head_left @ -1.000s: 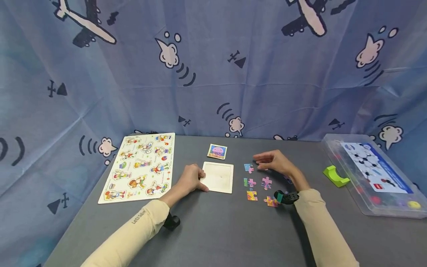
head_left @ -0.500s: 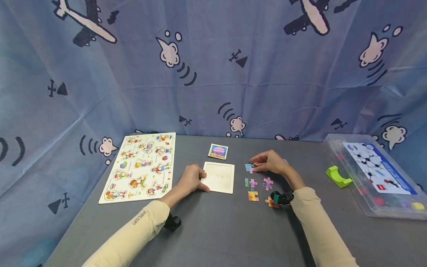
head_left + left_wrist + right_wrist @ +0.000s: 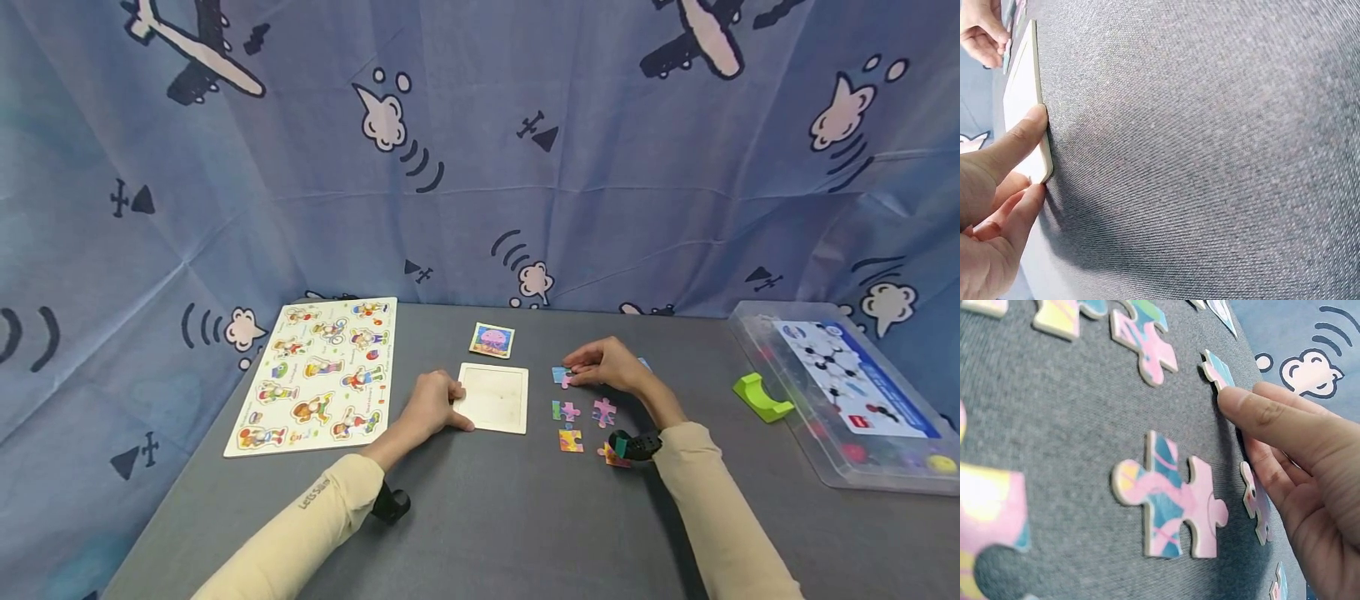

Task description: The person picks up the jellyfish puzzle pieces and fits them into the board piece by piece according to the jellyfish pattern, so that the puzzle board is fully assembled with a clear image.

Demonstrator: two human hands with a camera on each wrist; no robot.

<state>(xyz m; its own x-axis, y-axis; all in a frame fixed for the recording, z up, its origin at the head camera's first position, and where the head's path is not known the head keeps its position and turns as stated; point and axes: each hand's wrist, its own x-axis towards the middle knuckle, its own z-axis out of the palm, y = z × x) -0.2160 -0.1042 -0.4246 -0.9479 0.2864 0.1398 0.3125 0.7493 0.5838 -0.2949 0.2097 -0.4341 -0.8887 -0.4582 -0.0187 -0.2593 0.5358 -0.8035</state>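
In the head view my left hand (image 3: 432, 404) grips the left edge of a shallow square wooden puzzle tray (image 3: 491, 400). The left wrist view has the thumb on the tray's near edge, fingers round its corner. My right hand (image 3: 613, 368) pinches a blue-and-pink jigsaw piece (image 3: 559, 376) at the tray's right; in the right wrist view the thumb partly covers this piece (image 3: 1217, 370). Around that hand lie several loose pieces: a pink-and-blue one (image 3: 1205, 509), a green-and-pink one (image 3: 567, 411), a yellow one (image 3: 570, 440). Another piece (image 3: 1256, 501) lies partly behind the right fingers.
A small square sea-creature picture (image 3: 492, 340) lies behind the tray. At left is a large peg board (image 3: 315, 375) with printed children. On the right are a green curved block (image 3: 761, 398) and a clear plastic case (image 3: 810, 458). A patterned curtain (image 3: 465, 167) hangs behind.
My right hand has moved slightly left and down onto the blue-and-pink jigsaw piece and now pinches it. The left hand stays on the tray.
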